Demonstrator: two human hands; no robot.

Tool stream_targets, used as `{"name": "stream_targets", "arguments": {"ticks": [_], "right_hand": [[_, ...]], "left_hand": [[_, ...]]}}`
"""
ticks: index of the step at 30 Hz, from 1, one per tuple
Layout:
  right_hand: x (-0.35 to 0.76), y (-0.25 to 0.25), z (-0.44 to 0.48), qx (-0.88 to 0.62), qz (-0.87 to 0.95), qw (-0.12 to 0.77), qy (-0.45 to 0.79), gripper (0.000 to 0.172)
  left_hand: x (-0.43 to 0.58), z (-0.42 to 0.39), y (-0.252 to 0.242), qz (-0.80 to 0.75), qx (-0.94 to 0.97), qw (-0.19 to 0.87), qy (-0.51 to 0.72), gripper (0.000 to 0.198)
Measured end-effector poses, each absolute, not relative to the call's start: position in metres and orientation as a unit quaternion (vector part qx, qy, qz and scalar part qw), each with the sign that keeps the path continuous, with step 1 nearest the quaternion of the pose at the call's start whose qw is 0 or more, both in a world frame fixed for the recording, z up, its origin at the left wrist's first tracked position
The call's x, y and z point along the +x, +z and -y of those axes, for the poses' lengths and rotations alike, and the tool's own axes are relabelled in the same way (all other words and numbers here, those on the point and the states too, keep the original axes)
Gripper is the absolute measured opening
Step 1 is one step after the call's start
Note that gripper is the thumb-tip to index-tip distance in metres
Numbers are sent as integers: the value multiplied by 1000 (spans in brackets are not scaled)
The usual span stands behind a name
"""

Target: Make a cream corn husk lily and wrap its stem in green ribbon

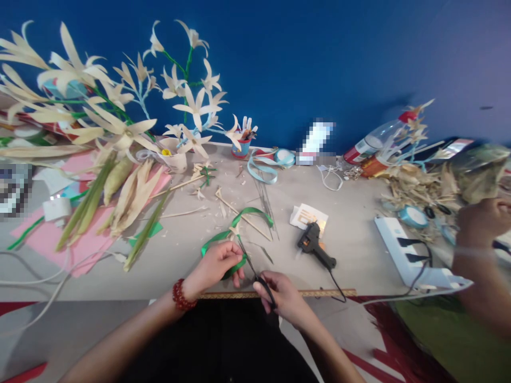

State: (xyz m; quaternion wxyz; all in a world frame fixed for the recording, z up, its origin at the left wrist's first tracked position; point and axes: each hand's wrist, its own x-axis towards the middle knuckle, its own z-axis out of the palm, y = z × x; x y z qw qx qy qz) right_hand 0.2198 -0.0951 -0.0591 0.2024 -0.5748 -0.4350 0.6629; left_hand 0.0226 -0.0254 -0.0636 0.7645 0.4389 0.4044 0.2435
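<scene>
My left hand point(223, 263), with a red bead bracelet on its wrist, pinches green ribbon point(251, 211) near the table's front edge. The ribbon loops up behind the fingers, beside a small pale husk piece point(235, 231). Black-handled scissors point(266, 291) are in my right hand point(279, 292), just to the right. Their blades point up and left, close to the ribbon by my left fingers; whether they touch it is too small to tell.
A black glue gun point(317, 247) lies right of my hands, its cord trailing forward. Farther right are a white power strip point(395, 250) and another person's arm point(479, 255). Husk flowers point(195, 106) stand back left; corn husks point(136, 197) lie left. Thin wires point(265, 205) lie ahead.
</scene>
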Motion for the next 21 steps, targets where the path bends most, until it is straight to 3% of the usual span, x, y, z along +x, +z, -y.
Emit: {"name": "stream_targets", "arguments": {"ticks": [9,15,21], "right_hand": [[217,-58,95,-588,443,203,645,55],[225,-51,95,-457,413,215,758,53],[232,-56,98,-345,389,288,804,66]], "left_hand": [[21,27,-63,-415,439,759,243,25],[15,29,-65,-412,467,745,239,31],[-16,22,-39,-461,587,614,255,22]]}}
